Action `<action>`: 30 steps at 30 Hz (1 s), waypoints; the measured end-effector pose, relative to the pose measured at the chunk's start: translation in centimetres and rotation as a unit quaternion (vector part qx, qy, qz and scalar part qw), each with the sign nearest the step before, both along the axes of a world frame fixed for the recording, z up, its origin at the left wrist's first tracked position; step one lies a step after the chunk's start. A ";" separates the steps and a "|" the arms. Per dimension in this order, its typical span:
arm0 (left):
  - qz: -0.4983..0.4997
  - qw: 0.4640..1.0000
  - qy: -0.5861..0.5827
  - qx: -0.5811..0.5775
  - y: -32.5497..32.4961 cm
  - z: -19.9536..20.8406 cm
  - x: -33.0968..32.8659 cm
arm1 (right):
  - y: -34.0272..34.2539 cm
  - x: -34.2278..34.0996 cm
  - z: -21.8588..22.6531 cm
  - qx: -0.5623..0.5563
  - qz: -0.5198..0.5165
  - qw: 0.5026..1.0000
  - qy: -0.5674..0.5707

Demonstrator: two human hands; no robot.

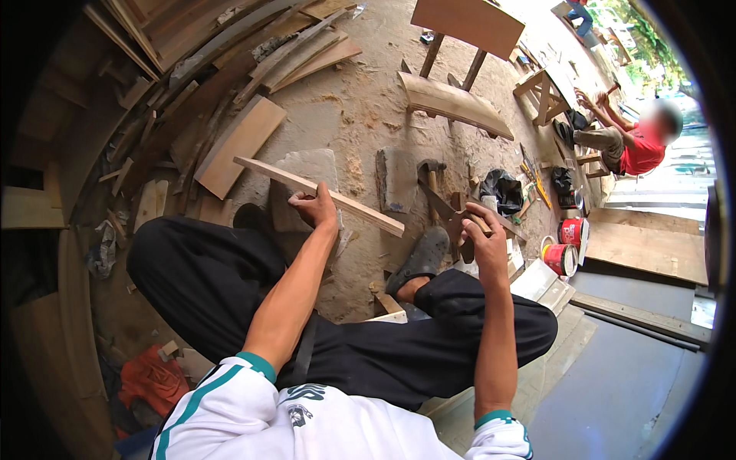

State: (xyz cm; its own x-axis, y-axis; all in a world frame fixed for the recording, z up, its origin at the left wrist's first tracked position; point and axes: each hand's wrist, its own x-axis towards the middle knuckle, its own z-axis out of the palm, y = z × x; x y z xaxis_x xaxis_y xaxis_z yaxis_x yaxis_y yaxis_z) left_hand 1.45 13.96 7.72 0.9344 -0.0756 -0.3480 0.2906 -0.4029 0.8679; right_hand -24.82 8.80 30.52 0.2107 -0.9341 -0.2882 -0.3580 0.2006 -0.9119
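A long pale wooden strip (360, 211) crosses in front of me, with my left hand (316, 207) closed around it near its middle. On the right, my right hand (484, 234) grips a tool with a dark flat blade (438, 204) and a wooden handle; its exact kind is hard to make out. The blade points up and left, apart from the strip. Just beyond it a hammer (433, 178) rests by a flat stone block (395, 181). Another flat slab (307, 167) lies on the ground behind the strip.
Scrap boards (241, 146) pile up at the left. A small wooden bench (460, 103) stands ahead. To the right are a black bag (502, 192), a yellow hand tool (537, 182) and red cans (560, 259). A person in red (640, 149) sits farther off, holding a hammer-like tool.
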 end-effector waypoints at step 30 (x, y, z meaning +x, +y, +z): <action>-0.700 0.545 -0.432 0.161 -3.5 -4.7 7.5 | -1.7 0.7 1.6 -0.014 -0.092 0.996 0.009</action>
State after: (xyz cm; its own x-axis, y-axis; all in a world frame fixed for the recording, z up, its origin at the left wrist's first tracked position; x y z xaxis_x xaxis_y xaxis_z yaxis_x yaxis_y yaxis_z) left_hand 8.90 10.45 3.01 -0.1349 -0.9904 -0.0293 -0.9591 0.1230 0.2550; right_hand -24.10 7.09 32.16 0.0291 -0.9641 -0.2641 -0.3344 0.2396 -0.9115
